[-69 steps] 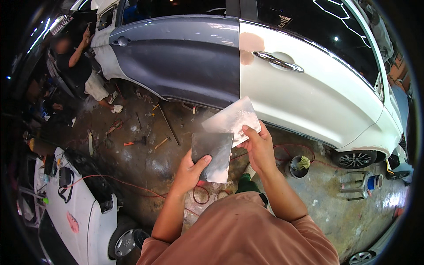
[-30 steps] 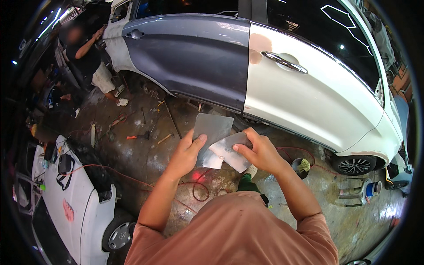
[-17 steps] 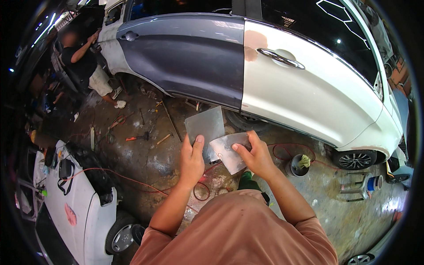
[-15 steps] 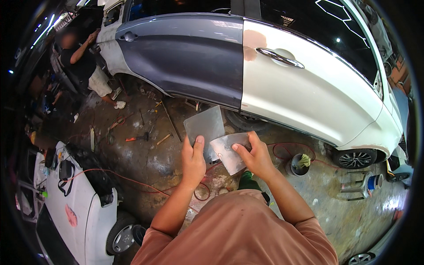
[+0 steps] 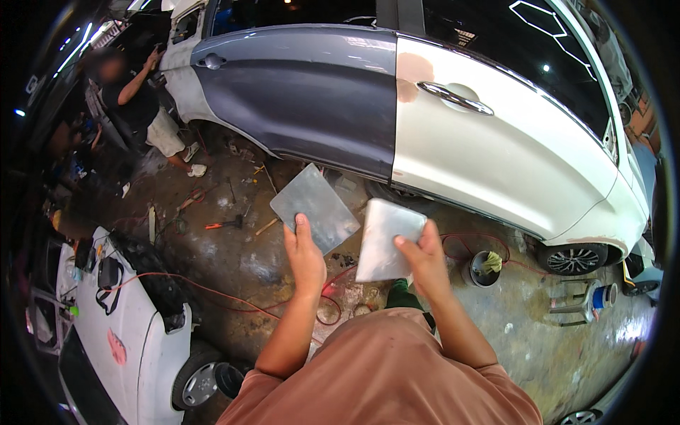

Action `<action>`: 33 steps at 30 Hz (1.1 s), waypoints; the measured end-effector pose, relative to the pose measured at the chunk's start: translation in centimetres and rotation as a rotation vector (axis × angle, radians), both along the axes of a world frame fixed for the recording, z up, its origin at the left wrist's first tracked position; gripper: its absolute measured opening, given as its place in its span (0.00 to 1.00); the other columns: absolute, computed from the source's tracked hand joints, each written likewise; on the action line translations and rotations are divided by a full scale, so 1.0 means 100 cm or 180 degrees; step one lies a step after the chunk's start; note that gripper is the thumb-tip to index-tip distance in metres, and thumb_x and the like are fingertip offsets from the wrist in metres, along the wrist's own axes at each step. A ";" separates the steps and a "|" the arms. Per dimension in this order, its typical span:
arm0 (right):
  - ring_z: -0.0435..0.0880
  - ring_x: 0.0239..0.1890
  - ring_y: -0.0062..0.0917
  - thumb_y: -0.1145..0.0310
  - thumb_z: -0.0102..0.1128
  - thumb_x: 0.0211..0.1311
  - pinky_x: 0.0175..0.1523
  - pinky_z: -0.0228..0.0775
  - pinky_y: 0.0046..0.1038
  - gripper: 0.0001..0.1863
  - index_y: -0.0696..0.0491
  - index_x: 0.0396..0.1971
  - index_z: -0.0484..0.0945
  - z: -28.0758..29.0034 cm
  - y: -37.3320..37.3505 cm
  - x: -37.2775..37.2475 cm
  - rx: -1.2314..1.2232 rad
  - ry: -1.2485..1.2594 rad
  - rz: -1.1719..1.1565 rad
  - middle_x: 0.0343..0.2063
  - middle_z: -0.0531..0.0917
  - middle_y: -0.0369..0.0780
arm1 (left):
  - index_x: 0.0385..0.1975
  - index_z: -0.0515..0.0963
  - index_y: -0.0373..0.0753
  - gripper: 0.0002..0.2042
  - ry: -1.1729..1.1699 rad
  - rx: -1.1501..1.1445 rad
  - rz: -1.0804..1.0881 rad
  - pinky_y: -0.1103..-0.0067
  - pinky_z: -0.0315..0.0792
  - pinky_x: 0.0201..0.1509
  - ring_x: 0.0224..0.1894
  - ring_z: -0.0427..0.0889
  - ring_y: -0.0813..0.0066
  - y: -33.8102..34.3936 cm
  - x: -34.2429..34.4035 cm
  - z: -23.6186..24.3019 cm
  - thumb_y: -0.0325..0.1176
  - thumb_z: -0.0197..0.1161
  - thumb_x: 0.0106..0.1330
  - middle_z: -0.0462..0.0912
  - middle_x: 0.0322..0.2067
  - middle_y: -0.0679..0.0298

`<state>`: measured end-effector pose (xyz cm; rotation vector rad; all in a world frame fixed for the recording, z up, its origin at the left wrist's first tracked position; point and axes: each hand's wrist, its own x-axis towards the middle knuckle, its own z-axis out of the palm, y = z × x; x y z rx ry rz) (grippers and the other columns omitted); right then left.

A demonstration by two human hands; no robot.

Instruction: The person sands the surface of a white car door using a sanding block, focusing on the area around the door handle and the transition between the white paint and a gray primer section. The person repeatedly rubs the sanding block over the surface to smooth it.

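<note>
My left hand [image 5: 304, 261] grips a thin grey metal putty spreader [image 5: 316, 201] by its near edge, thumb laid flat on top. The spreader is tilted, its corners rounded. In my right hand [image 5: 429, 263] is a second, paler putty spreader [image 5: 382, 234], pinched at its right side with the thumb across its face. A narrow gap separates the two sheets. Both are held over the floor in front of my body. Beyond them stands a car with a dark grey door [image 5: 304, 99] and a white door [image 5: 510, 149] with a pinkish-brown patch beside its chrome handle.
A dark bucket [image 5: 484, 269] with a yellowish cloth stands at right, near a stool [image 5: 575, 303]. A red hose [image 5: 212, 289] crosses the floor; a hammer [image 5: 224, 222] lies left of centre. At lower left is a white car part [image 5: 113, 319]. Another person [image 5: 134, 99] works at far left.
The two spreaders have come apart; earlier they overlapped. The left one has turned and shifted left. The right one has turned more upright, and my right hand has moved slightly right.
</note>
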<state>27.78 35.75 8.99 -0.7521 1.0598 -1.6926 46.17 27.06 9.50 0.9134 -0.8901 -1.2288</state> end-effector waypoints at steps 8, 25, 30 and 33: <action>0.76 0.61 0.36 0.84 0.60 0.63 0.66 0.68 0.39 0.19 0.54 0.50 0.67 0.023 0.011 -0.008 -0.1280 0.1664 -0.0174 0.58 0.77 0.49 | 0.63 0.67 0.35 0.20 0.0945 0.0693 -0.0577 0.69 0.71 0.64 0.59 0.77 0.69 0.009 0.009 -0.005 0.33 0.60 0.75 0.77 0.57 0.60; 0.76 0.57 0.44 0.86 0.58 0.53 0.61 0.71 0.38 0.31 0.48 0.59 0.77 -0.081 0.037 -0.042 -0.0393 0.4160 0.1045 0.54 0.76 0.47 | 0.62 0.69 0.34 0.21 0.1130 0.0636 -0.0741 0.70 0.72 0.62 0.56 0.79 0.69 0.044 0.019 0.017 0.28 0.63 0.72 0.79 0.55 0.60; 0.84 0.40 0.28 0.70 0.69 0.62 0.46 0.76 0.31 0.17 0.57 0.48 0.79 -0.007 0.030 -0.060 0.1073 0.2340 0.0621 0.36 0.84 0.43 | 0.62 0.71 0.31 0.21 -0.0950 0.0045 -0.1489 0.76 0.70 0.61 0.54 0.76 0.76 0.010 0.055 0.022 0.36 0.59 0.75 0.81 0.52 0.60; 0.80 0.34 0.20 0.61 0.72 0.61 0.40 0.73 0.26 0.19 0.59 0.43 0.79 0.046 0.006 -0.066 0.0621 0.2590 0.0833 0.30 0.84 0.39 | 0.62 0.71 0.30 0.21 -0.1570 -0.0020 -0.1994 0.76 0.70 0.61 0.54 0.76 0.77 0.016 0.056 0.028 0.37 0.58 0.76 0.81 0.52 0.60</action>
